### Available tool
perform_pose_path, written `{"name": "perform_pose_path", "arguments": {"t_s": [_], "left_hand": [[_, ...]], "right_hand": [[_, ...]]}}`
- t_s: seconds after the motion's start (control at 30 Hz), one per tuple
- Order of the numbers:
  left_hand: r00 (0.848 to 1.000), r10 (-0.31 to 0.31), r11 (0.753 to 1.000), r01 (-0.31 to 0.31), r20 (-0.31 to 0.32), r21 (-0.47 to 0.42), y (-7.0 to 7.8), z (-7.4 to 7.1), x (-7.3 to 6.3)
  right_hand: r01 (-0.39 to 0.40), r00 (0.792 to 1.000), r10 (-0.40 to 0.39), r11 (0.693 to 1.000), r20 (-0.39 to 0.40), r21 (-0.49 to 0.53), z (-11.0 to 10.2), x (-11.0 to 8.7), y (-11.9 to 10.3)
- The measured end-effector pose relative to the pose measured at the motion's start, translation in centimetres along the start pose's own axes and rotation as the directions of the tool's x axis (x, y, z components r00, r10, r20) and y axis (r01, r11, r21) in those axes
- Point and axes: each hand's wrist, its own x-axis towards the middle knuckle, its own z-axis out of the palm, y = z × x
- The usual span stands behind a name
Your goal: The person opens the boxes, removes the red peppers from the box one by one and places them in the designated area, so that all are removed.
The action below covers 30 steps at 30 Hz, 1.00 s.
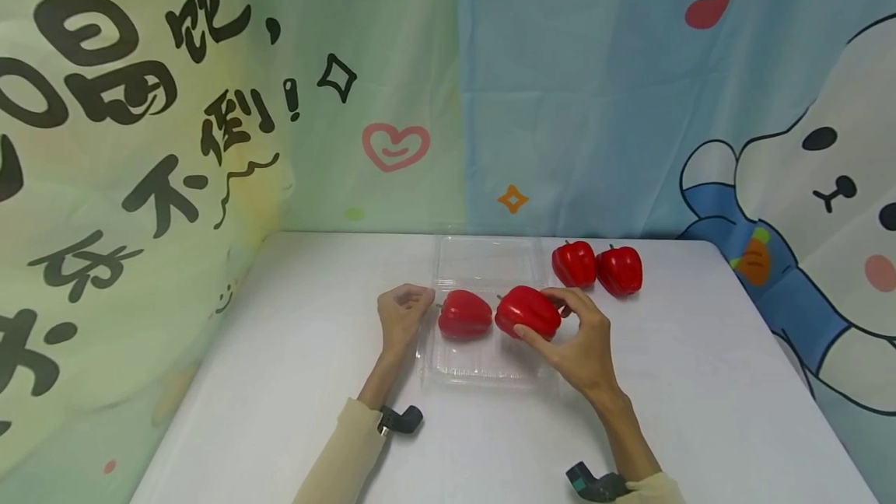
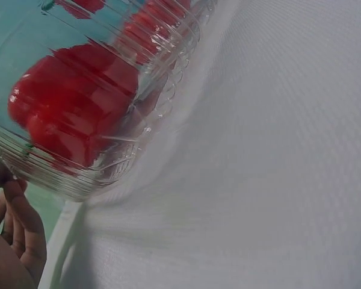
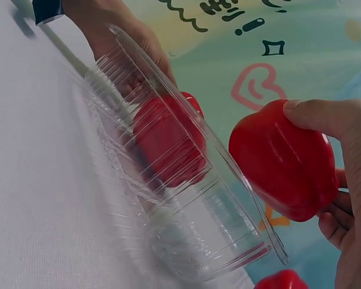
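Observation:
A clear plastic box (image 1: pixel 483 368) lies on the white table with its lid (image 1: pixel 474 255) folded back. Inside its left half sits one red bell pepper (image 1: pixel 465 314), also visible through the clear wall in the left wrist view. My left hand (image 1: pixel 406 316) pinches the box's left rim between thumb and fingers. Over the right half, my right hand (image 1: pixel 582 341) holds a second red bell pepper (image 1: pixel 526 312), thumb on the near side and fingers round the far side. In the right wrist view this held pepper (image 3: pixel 286 162) is above the box's rim.
Two more red bell peppers, one (image 1: pixel 575 264) beside the other (image 1: pixel 619 270), rest on the table behind and right of the box. A printed curtain (image 1: pixel 595 138) hangs along the table's back edge. Each wrist carries a small dark camera (image 1: pixel 401 419).

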Motion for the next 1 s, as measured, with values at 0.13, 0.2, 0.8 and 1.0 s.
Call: {"name": "perform_pose_path", "arguments": {"t_s": [0.13,0.2,0.8,1.0], "left_hand": [[1.0,0.0,1.0,0.0,0.007,-0.001,0.1,0.0,0.0],[1.0,-0.001,1.0,0.001,0.009,0.001,0.1,0.0,-0.1],[1.0,-0.006,1.0,0.006,-0.009,0.001,0.2,0.0,-0.1],[1.0,-0.006,1.0,0.006,-0.007,0.008,0.0,0.1,-0.3]], "right_hand": [[-0.006,1.0,0.007,1.0,-0.017,0.009,0.0,0.0,0.3],[-0.011,1.0,0.012,1.0,-0.024,0.012,0.0,0.0,0.5],[0.006,0.99,-0.004,1.0,-0.138,0.017,-0.2,0.1,1.3],[-0.009,0.979,0.013,1.0,-0.202,0.023,-0.5,-0.1,1.5]]}}
